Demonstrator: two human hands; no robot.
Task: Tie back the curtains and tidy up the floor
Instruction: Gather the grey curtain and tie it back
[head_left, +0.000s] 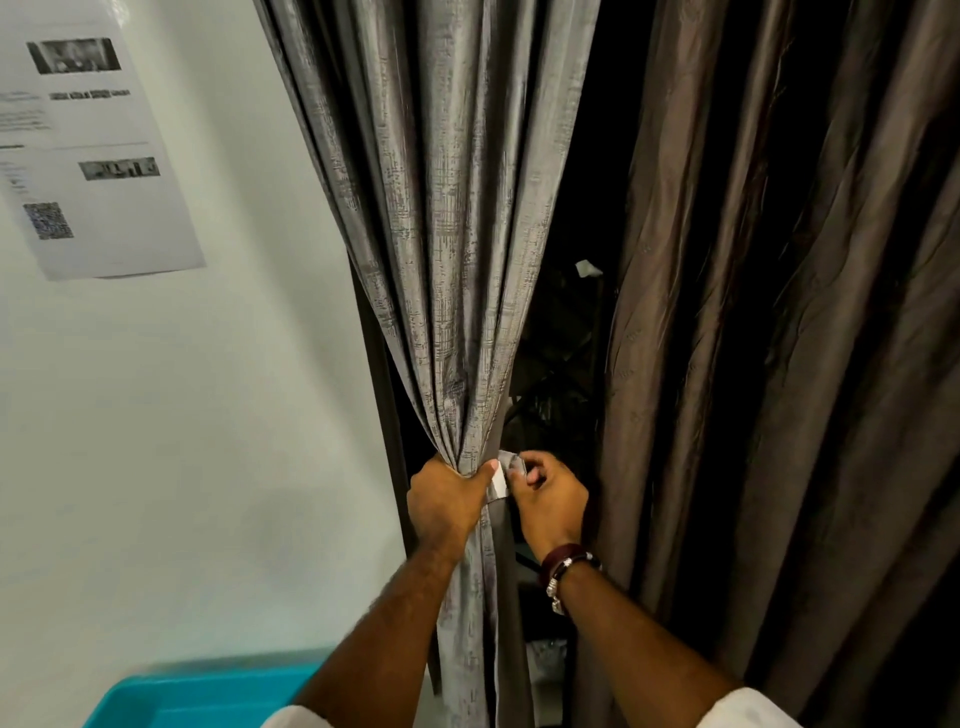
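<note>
A grey patterned curtain (441, 234) hangs left of centre, gathered into a narrow bunch low down. My left hand (445, 500) is wrapped around that bunch. My right hand (550, 496) is just to the right of it, with fingers pinched on the end of a grey tieback strap (506, 470) that shows a white inner face. A second, brown curtain (779, 338) hangs loose on the right. Between the two curtains is a dark gap where little can be made out.
A white wall (208, 441) fills the left side, with a printed paper sheet (88, 145) stuck on it. A turquoise plastic tub (208, 696) sits at the bottom left. A bracelet is on my right wrist.
</note>
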